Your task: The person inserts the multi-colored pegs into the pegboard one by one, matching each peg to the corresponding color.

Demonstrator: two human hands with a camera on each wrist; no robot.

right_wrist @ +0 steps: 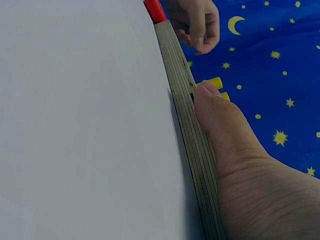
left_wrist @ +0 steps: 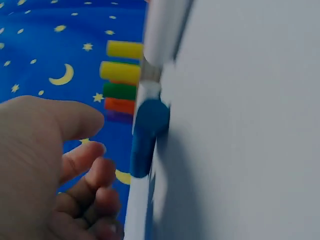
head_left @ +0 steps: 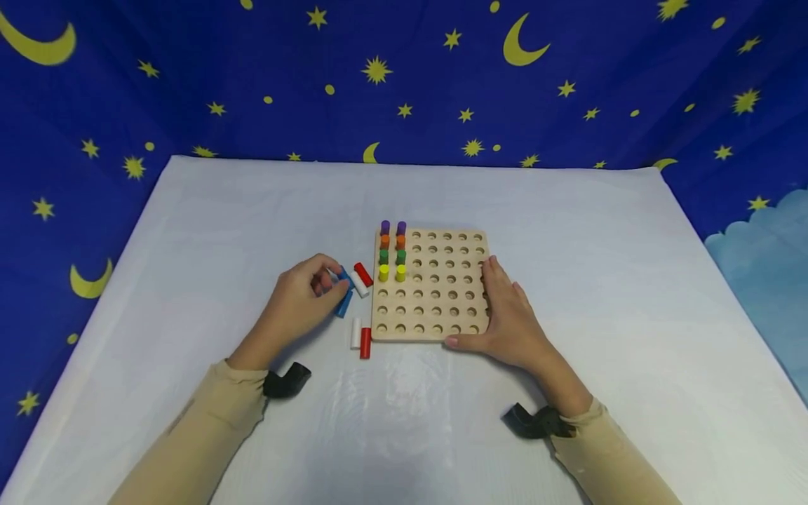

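A wooden pegboard (head_left: 435, 301) lies mid-table with two columns of purple, orange, green and yellow pegs (head_left: 392, 251) standing at its far left. My left hand (head_left: 318, 284) hovers with curled fingers at two blue pegs (head_left: 344, 298) lying left of the board. The left wrist view shows a small gap between those fingers (left_wrist: 82, 152) and a blue peg (left_wrist: 145, 135). A red peg (head_left: 363, 273) and a white peg (head_left: 358, 284) lie beside them. My right hand (head_left: 499, 308) rests against the board's right near corner, its thumb (right_wrist: 217, 112) on the board edge (right_wrist: 187, 125).
Another white peg (head_left: 355, 333) and red peg (head_left: 365, 343) lie at the board's near left corner. The table wears a pale cloth (head_left: 600, 280). A blue star-and-moon curtain (head_left: 404, 77) hangs behind and to both sides. Black straps (head_left: 287, 379) sit on my wrists.
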